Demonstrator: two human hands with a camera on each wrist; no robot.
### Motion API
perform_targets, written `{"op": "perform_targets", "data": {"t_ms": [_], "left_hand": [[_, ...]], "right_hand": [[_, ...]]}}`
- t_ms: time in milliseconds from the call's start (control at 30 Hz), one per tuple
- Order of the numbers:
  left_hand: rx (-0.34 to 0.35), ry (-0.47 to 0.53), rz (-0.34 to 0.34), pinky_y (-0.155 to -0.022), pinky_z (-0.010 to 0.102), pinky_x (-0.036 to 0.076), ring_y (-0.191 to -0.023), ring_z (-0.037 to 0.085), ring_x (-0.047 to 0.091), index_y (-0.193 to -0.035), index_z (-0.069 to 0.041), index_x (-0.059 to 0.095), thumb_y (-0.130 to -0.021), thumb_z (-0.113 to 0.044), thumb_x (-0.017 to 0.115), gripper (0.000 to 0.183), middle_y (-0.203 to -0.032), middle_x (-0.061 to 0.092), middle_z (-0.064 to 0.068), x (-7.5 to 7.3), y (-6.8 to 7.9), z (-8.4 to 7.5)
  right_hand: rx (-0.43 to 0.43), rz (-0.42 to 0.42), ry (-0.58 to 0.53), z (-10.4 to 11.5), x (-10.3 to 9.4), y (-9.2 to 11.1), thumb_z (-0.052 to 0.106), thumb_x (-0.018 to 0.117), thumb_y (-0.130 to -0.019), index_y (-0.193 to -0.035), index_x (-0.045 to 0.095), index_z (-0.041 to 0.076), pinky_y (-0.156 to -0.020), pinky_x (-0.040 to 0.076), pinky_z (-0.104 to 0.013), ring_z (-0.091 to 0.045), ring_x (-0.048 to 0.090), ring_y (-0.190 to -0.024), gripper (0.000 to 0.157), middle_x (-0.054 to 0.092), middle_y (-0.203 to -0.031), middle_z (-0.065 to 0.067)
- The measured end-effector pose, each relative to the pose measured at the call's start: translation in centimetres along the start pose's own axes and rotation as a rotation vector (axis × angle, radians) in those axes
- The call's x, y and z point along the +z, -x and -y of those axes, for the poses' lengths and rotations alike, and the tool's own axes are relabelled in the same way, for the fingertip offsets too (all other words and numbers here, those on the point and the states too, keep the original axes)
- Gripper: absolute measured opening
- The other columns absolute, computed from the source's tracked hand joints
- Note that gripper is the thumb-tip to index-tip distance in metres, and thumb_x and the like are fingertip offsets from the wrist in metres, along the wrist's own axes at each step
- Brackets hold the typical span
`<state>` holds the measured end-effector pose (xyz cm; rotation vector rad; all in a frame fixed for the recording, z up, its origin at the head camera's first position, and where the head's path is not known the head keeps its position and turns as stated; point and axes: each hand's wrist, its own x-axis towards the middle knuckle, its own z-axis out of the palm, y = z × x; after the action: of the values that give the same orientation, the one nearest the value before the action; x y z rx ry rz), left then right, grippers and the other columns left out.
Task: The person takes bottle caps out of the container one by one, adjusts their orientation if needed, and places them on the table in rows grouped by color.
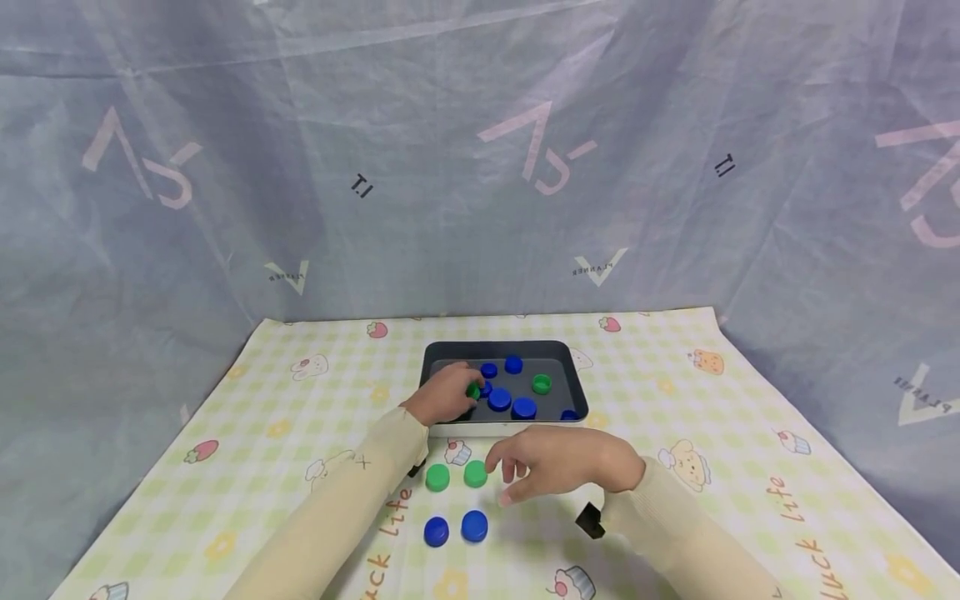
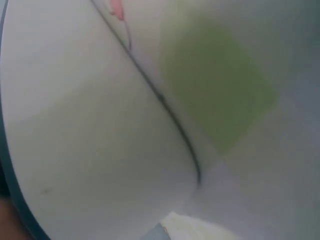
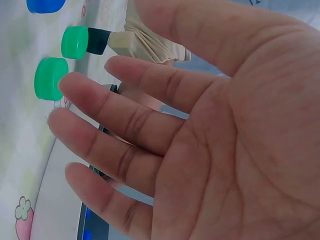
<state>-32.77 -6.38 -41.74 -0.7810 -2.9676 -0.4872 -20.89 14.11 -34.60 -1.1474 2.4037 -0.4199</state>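
Note:
My left hand (image 1: 447, 392) reaches into the left part of a dark tray (image 1: 429, 358), its finger and thumb around a green bottle cap (image 1: 472, 391), partly hidden by them. Several blue caps (image 1: 499, 400) lie in the tray, and another green cap (image 1: 542, 383) sits there hollow side up. My right hand (image 1: 558, 460) hovers before the tray with loosely bent fingers and a bare palm (image 3: 200, 160). Just left of its fingertips are two green caps (image 1: 437, 477) on the cloth, side by side. Nearer to me lie two blue caps (image 1: 474, 526). The left wrist view shows no fingers clearly.
A checked, cartoon-printed cloth (image 1: 262, 467) covers the table. Behind the table and along its sides hangs a grey printed curtain (image 1: 420, 233). The tray's pale front wall (image 1: 480, 429) stands between the loose caps and those inside.

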Motion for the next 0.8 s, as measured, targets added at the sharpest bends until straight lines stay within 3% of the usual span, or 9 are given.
{"op": "perform_targets", "data": {"t_ms": [267, 333, 433, 533, 633, 800], "left_hand": [[-0.012, -0.006, 0.015, -0.083, 0.034, 0.052, -0.089, 0.015, 0.059, -0.113, -0.008, 0.072, -0.088, -0.005, 0.071, 0.024, -0.103, 0.067, 0.004, -0.2, 0.1, -0.1], [-0.014, -0.012, -0.009, -0.085, 0.034, 0.052, -0.09, 0.015, 0.059, -0.113, -0.01, 0.072, -0.089, -0.008, 0.071, 0.024, -0.104, 0.066, 0.002, -0.5, 0.4, -0.2], [-0.006, 0.037, -0.098, -0.086, 0.035, 0.052, -0.092, 0.015, 0.06, -0.113, -0.013, 0.07, -0.09, -0.012, 0.073, 0.024, -0.108, 0.063, -0.001, -1.5, 1.3, -0.7], [0.057, 0.146, -0.221, -0.086, 0.034, 0.053, -0.093, 0.014, 0.06, -0.112, -0.015, 0.068, -0.09, -0.014, 0.076, 0.024, -0.11, 0.059, -0.002, -3.5, 2.7, -1.8], [0.169, 0.244, -0.324, -0.082, 0.032, 0.052, -0.09, 0.013, 0.057, -0.11, -0.015, 0.064, -0.089, -0.015, 0.078, 0.025, -0.11, 0.056, -0.002, -5.9, 4.5, -3.0], [0.311, 0.319, -0.415, -0.068, 0.028, 0.047, -0.077, 0.011, 0.048, -0.102, -0.015, 0.061, -0.088, -0.013, 0.078, 0.022, -0.101, 0.054, -0.004, -8.7, 7.6, -4.3]], "right_hand": [[0.003, 0.016, 0.001, 0.0, 0.2, -0.1, 0.037, 0.07, -0.094, -0.126, 0.064, 0.021, -0.081, 0.048, -0.024, -0.002, 0.058, -0.091, 0.036, 0.067, -0.101, 0.012], [0.001, 0.019, -0.006, 0.0, 0.3, -0.1, 0.036, 0.07, -0.094, -0.126, 0.064, 0.02, -0.081, 0.049, -0.024, -0.001, 0.058, -0.091, 0.036, 0.067, -0.101, 0.012], [0.0, 0.028, -0.011, 0.1, 0.5, -0.1, 0.037, 0.07, -0.094, -0.126, 0.064, 0.02, -0.08, 0.049, -0.024, -0.001, 0.058, -0.09, 0.036, 0.066, -0.101, 0.013], [-0.009, 0.03, -0.003, 0.0, 0.4, -0.2, 0.037, 0.069, -0.094, -0.126, 0.064, 0.02, -0.08, 0.049, -0.024, 0.0, 0.058, -0.09, 0.036, 0.066, -0.1, 0.014], [-0.025, 0.015, 0.015, -0.1, 0.3, -0.2, 0.036, 0.069, -0.095, -0.125, 0.064, 0.019, -0.081, 0.049, -0.024, -0.001, 0.058, -0.09, 0.035, 0.066, -0.1, 0.013], [-0.046, 0.028, 0.02, 0.0, 0.4, -0.3, 0.035, 0.068, -0.095, -0.125, 0.064, 0.02, -0.081, 0.049, -0.023, 0.0, 0.058, -0.089, 0.033, 0.065, -0.098, 0.016]]}}
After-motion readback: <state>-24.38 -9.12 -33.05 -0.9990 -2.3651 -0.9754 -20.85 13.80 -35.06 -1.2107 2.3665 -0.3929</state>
